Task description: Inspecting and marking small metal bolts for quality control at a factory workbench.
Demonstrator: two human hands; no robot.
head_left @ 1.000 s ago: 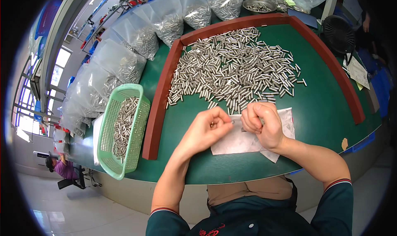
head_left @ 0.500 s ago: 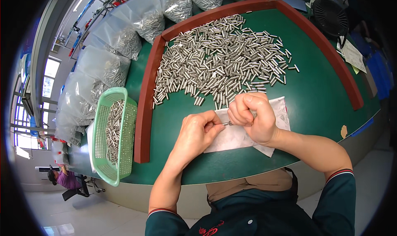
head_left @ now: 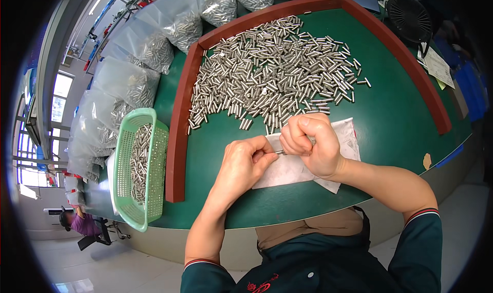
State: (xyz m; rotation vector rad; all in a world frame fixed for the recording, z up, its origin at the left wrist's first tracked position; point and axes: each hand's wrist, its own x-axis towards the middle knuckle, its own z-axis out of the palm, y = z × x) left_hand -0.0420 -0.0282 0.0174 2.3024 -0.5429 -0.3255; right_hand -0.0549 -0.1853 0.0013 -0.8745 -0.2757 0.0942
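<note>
My left hand [head_left: 241, 164] is closed, pinching a small shiny metal pin [head_left: 280, 152] between thumb and fingertips. Close beside it my right hand [head_left: 316, 147] is curled into a fist at the pin's other end. Whatever lies inside that fist is hidden by the fingers. Under both hands a pale, stained cloth [head_left: 287, 176] lies on the green tabletop [head_left: 390, 139]. Beyond the hands spreads a large heap of short metal cylinders [head_left: 272, 70], with a few loose ones along its near edge.
A dark red wooden border [head_left: 177, 139] frames the heap. To the left stands a green perforated basket [head_left: 159, 164] partly filled with metal pieces. Clear bags of pins [head_left: 128, 85] line the far left. A black fan [head_left: 409, 18] and papers [head_left: 437, 67] are at the far right.
Both hands keep nearly the same place and grip, with only slight finger shifts. The whole view has moved a little.
</note>
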